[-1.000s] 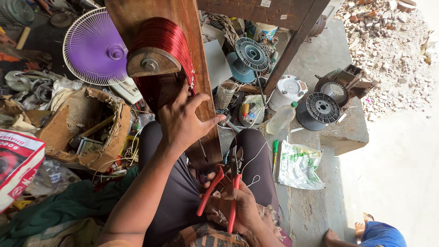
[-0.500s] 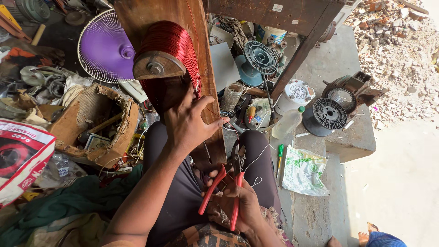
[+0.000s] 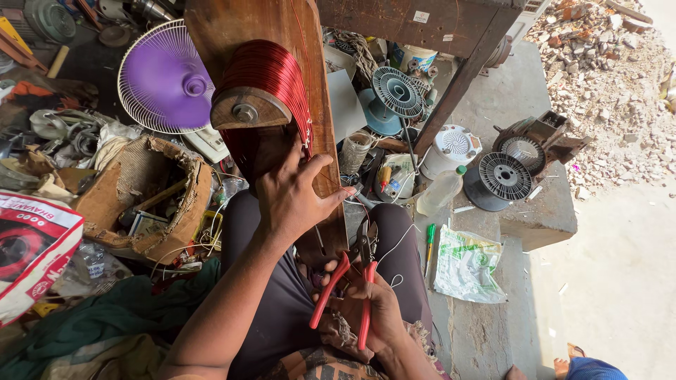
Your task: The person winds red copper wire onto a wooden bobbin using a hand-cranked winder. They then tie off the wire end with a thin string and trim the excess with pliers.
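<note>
Nearest, the right hand (image 3: 373, 309) has its grip wrapped around the red handles of a pair of pliers (image 3: 352, 281), whose nose points up over the lap. Just beyond, the left hand (image 3: 292, 197) rests against a wooden board (image 3: 320, 91), thumb and fingers pinching a thin red wire (image 3: 308, 137). The wire runs up to a coil of red copper wire (image 3: 271, 74) wound on a wooden former (image 3: 250, 111) mounted on the board. Farther left stands a purple fan guard (image 3: 163, 77); farther right lies a black spool (image 3: 503, 179).

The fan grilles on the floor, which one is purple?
The big round fan grille at upper left, beside the red wire coil. The other grilles, by the table leg and on the concrete step, are dark grey.
</note>
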